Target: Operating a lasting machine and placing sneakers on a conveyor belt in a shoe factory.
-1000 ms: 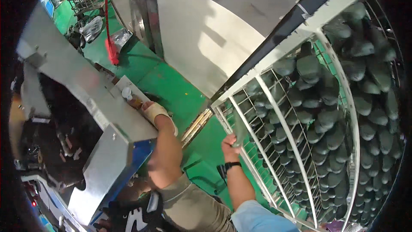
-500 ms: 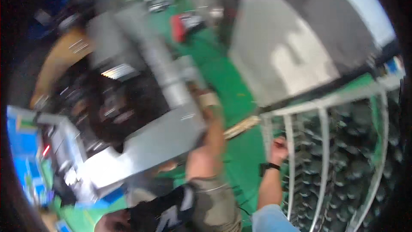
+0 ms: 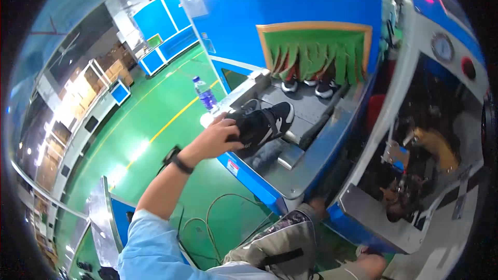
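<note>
My left hand (image 3: pixel 213 137) reaches in from the lower left, a black band round its wrist. Its fingers curl over the heel end of a black shoe (image 3: pixel 259 127) with white markings. Beneath lies a grey slatted conveyor bed (image 3: pixel 280 96) at a blue machine's opening. Part of another dark shoe (image 3: pixel 251 106) shows just behind the held one. Farther in, several black-and-white shoes (image 3: pixel 324 89) sit under a green fringed curtain (image 3: pixel 321 46). My right hand does not show.
A bottle (image 3: pixel 205 93) stands on the conveyor's left rim. Metal blocks (image 3: pixel 291 157) sit on its near end. At right is a machine with a gauge (image 3: pixel 442 47) and red button (image 3: pixel 468 67). A cable (image 3: pixel 208 218) loops over the green floor. Shelving lines the far left.
The view has swung from a blurred spot beside a white-railed rack to the blue machine. My right arm has left the picture; my left arm now extends to the conveyor.
</note>
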### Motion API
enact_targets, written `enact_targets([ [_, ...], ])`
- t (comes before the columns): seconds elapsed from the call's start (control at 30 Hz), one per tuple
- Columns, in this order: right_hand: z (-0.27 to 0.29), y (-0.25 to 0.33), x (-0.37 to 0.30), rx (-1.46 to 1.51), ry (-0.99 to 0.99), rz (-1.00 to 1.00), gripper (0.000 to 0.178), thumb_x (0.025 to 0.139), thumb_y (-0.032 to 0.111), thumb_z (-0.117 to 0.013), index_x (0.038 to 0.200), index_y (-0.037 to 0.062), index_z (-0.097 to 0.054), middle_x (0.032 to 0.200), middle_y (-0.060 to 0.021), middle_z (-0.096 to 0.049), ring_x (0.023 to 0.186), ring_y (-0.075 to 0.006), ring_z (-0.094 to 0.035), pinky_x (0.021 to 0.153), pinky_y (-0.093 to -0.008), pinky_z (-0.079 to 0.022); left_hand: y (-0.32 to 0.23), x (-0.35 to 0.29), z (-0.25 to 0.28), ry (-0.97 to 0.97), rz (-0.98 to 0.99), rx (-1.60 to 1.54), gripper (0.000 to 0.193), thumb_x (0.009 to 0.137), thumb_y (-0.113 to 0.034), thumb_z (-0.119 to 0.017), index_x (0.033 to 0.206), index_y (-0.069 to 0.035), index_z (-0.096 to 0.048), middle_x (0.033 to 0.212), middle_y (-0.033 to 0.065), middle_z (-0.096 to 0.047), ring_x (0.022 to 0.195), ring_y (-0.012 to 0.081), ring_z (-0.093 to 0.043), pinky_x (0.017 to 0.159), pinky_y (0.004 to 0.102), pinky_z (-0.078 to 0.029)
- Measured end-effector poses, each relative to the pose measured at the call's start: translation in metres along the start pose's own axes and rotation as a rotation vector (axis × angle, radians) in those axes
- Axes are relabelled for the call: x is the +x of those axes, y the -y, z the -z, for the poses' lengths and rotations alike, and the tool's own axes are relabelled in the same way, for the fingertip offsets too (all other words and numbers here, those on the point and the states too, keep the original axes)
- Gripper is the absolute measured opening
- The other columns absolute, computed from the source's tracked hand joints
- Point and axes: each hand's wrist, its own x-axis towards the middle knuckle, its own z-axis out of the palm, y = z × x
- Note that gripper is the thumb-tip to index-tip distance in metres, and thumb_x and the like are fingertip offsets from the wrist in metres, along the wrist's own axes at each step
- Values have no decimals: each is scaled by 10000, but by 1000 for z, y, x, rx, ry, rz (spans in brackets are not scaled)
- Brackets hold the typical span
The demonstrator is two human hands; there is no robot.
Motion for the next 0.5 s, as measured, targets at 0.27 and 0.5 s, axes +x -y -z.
enact_targets([
  [0.27,-115,120,-48,-274,-82,-176,350,1012,291,-557,763,45,-565,594,7,-310,533,-168,-326,587,-334,-393,45,-9,-47,355,398,-116,456,729,-489,-695,979,-110,-735,859,149,-717,865,345,-693,750,446,-538],
  [0.5,-128,76,17,-587,218,34,303,926,231,-633,1020,-48,-702,924,-220,-696,801,-354,-639,718,-431,-511,13,-242,53,167,607,-182,379,695,-392,-792,866,-66,-702,707,147,-651,708,346,-652,655,438,-515],
])
